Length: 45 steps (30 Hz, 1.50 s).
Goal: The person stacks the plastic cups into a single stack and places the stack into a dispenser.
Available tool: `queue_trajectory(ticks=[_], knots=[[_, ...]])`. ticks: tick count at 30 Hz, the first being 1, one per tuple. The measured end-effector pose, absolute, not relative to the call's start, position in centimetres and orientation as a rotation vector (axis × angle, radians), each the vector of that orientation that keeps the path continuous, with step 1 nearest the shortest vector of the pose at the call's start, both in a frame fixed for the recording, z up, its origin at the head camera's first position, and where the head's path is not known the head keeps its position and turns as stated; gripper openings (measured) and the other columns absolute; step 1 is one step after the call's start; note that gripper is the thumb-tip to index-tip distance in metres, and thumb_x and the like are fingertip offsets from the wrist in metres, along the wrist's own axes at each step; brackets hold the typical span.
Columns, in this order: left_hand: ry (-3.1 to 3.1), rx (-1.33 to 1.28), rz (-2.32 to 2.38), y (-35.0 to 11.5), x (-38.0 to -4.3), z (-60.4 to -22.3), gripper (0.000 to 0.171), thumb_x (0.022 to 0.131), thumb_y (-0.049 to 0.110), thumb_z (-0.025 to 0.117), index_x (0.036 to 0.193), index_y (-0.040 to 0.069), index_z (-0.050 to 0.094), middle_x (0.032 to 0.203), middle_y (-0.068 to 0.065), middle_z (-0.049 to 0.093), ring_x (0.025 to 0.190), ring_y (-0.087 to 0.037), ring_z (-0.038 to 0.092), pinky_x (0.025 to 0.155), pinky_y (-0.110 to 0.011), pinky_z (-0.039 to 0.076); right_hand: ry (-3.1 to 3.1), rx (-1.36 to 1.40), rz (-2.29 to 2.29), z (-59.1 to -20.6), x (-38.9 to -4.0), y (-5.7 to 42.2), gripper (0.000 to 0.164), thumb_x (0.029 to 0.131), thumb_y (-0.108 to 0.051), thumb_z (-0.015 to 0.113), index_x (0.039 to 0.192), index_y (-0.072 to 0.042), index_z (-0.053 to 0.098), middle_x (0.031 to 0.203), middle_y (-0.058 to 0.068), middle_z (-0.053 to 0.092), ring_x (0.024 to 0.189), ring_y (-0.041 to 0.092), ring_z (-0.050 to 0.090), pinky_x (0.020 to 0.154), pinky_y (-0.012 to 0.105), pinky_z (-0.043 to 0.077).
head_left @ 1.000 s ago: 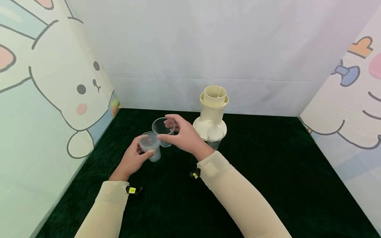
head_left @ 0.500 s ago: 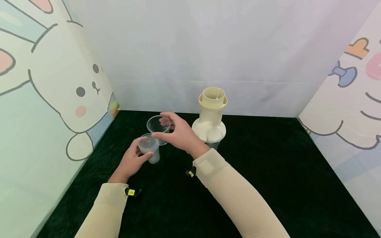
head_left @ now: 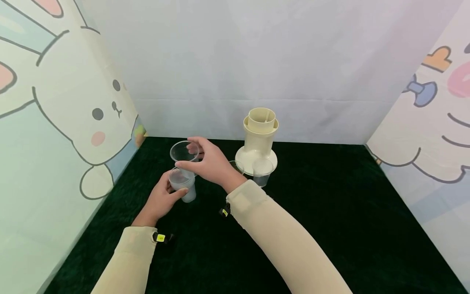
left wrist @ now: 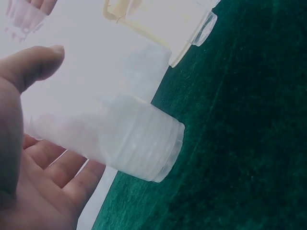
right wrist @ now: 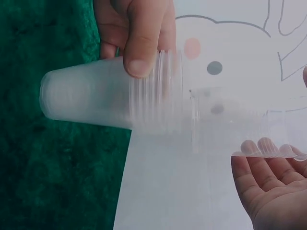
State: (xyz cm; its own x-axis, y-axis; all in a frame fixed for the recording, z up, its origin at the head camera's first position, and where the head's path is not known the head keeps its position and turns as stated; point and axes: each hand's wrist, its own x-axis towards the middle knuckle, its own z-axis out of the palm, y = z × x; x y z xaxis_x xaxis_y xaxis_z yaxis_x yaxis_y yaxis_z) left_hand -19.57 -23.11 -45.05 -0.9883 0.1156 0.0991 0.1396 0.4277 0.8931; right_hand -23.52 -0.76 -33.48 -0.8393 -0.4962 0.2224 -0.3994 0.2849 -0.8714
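My left hand holds a stack of nested clear plastic cups, thumb on one side and fingers round the other. The stack stands mouth up. Just over its mouth, my right hand grips a single clear plastic cup between thumb and fingers. In the right wrist view this cup's base is right at the stack's rims. In the left wrist view the stacked cups show close, with the fingers under them.
A cream cylindrical stand with a round base is at the back of the dark green cloth. In front of it stands a clear cup, with another cup rim partly behind my right wrist. Printed curtains border the table.
My right hand has moved left with the single cup, from beside the stack to over its mouth. The left hand and its stack have hardly moved.
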Motion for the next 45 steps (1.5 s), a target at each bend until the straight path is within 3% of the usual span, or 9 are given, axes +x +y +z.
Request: queue_trajectory(ticks=[17, 22, 34, 45], knots=[[-2.635, -0.231, -1.681, -23.2, -19.5, -45.1, 0.078, 0.099, 0.034, 0.072, 0.158, 0.012, 0.027, 0.157, -0.016, 0.039, 0.141, -0.038, 0.044, 0.113, -0.063, 0.035, 2.448, -0.896, -1.541, -32.2, -23.9, -3.1, 0.077, 0.091, -0.052, 0.077, 0.154, -0.023, 0.044, 0.138, -0.006, 0.057, 0.125, 0.011, 0.055, 0.099, 0.029, 0.05], [-2.628, -0.243, -1.674, -23.2, -19.6, -45.2, 0.078, 0.099, 0.033, 0.072, 0.158, 0.011, 0.026, 0.156, -0.017, 0.039, 0.141, -0.038, 0.044, 0.114, -0.062, 0.035, 2.386, -0.874, -1.613, -33.1, -24.1, -3.1, 0.074, 0.091, -0.049, 0.077, 0.153, -0.022, 0.045, 0.138, -0.004, 0.059, 0.12, 0.006, 0.056, 0.1, 0.027, 0.05], [-2.614, -0.256, -1.703, -23.2, -19.5, -45.1, 0.079, 0.099, 0.032, 0.072, 0.159, 0.01, 0.026, 0.153, -0.018, 0.043, 0.139, -0.037, 0.047, 0.113, -0.06, 0.038, 2.396, -0.825, -1.597, -35.5, -24.2, -3.3, 0.075, 0.091, -0.047, 0.078, 0.153, -0.018, 0.045, 0.136, -0.004, 0.06, 0.123, 0.012, 0.056, 0.102, 0.031, 0.05], [-2.602, -0.251, -1.703, -23.2, -19.8, -45.4, 0.076, 0.099, 0.032, 0.073, 0.157, 0.011, 0.029, 0.151, -0.017, 0.045, 0.136, -0.036, 0.05, 0.11, -0.059, 0.042, 2.391, -0.738, -1.588, -37.7, -24.0, -3.0, 0.079, 0.089, -0.053, 0.078, 0.154, -0.023, 0.044, 0.143, -0.005, 0.058, 0.13, 0.011, 0.054, 0.108, 0.038, 0.047]])
